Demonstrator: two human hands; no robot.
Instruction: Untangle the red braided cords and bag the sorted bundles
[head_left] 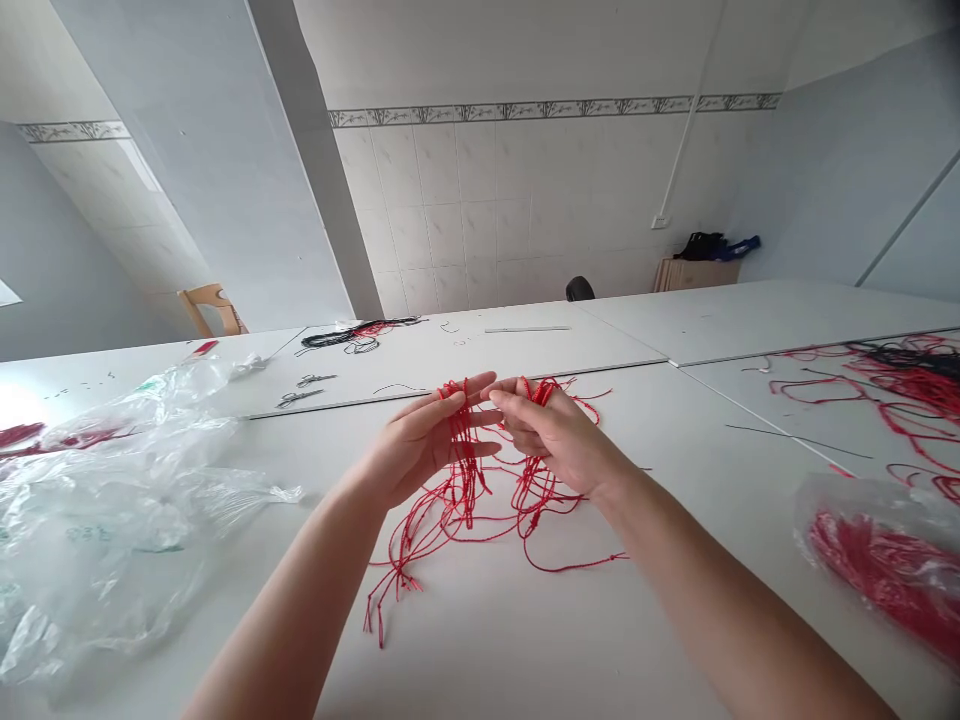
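Red cord (461, 490) is the main item in the head view: many thin strands in a loose mass, centre of frame, hanging from both hands down to the white bench (570, 640). The lower ends fan out and rest on the bench, bottom centre.

Your left hand (424, 440) is palm-in at centre left, fingers extended and slightly apart, with strands running up across them. Your right hand (555, 435) faces it at centre, fingers narrow and close together, with cord bunched at their tips. Can't tell if the right fingers are pinching or the cord is only draped there. Hands are almost touching at the fingertips. The hold looks like it lets the strands hang under their own weight, so they separate a bit.

Left of frame, a crumpled clear plastic bag (97, 530) lies beside your left forearm, with a little red at its far edge. Lower right, a plastic-wrapped bundle of red cord (889, 570) sits near the bench edge. Upper right, loose red and black cords (892, 385) lie on the next bench section. Further up, a black-and-red cord bunch (360, 333) and short dark pieces (300, 390) sit well apart from your hands, near a white tiled wall (480, 205).
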